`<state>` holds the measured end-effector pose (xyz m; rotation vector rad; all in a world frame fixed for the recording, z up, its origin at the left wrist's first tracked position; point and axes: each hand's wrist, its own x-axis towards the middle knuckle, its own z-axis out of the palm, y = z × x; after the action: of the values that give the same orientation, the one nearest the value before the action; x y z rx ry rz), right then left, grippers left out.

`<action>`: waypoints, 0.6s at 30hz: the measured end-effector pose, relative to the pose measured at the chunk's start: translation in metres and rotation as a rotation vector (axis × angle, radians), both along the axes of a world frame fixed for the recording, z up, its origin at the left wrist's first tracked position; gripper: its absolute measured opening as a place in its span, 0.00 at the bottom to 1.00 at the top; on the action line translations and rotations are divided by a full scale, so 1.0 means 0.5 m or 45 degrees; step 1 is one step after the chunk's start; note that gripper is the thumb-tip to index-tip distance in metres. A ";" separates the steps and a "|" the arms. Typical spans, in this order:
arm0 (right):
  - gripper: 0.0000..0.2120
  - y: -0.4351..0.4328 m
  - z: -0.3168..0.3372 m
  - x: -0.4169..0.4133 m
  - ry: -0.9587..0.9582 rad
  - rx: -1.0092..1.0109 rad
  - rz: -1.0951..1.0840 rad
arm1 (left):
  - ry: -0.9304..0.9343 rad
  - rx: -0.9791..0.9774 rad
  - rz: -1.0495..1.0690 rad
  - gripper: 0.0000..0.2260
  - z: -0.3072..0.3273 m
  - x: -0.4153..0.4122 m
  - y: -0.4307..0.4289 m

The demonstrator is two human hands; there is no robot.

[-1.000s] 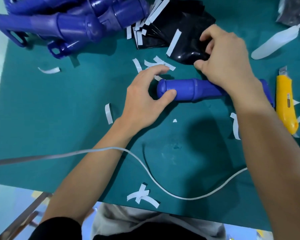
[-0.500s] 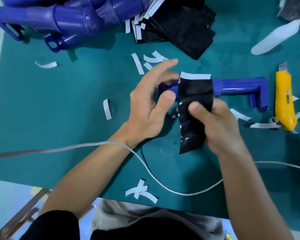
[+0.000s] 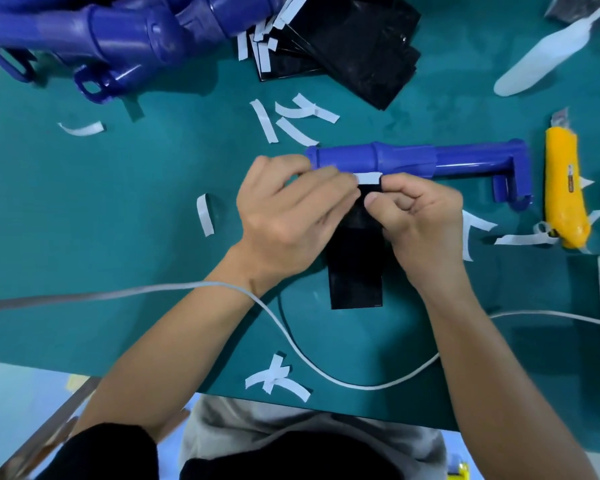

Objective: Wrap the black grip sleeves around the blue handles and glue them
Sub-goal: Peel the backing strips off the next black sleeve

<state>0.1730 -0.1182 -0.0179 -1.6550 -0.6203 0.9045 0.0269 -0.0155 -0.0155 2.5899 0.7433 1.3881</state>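
1. I see the left hand [image 3: 288, 209] and right hand [image 3: 420, 220] both pinching the top edge of a flat black glossy grip sleeve [image 3: 355, 271]. They meet at its white backing strip [image 3: 368, 177], apparently to peel it.
2. The long blue plastic handle [image 3: 395, 159] lies just beyond the fingertips, placed ready for wrapping.
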 end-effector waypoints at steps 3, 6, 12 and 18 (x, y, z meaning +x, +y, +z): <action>0.05 0.001 0.006 -0.006 0.007 0.072 -0.006 | 0.094 0.007 -0.071 0.03 -0.003 0.010 -0.009; 0.11 0.008 0.010 -0.002 0.023 0.045 -0.075 | 0.138 -0.222 -0.102 0.04 -0.011 0.012 -0.004; 0.06 0.031 0.002 0.034 0.023 0.102 -0.210 | 0.216 -0.540 0.001 0.16 -0.021 0.023 0.043; 0.07 0.024 0.003 0.030 0.002 0.068 -0.110 | 0.016 -0.202 -0.047 0.08 -0.016 0.009 0.018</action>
<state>0.1880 -0.1061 -0.0163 -1.6208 -0.5626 0.8204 0.0316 -0.0064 -0.0237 2.4803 0.7696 1.2492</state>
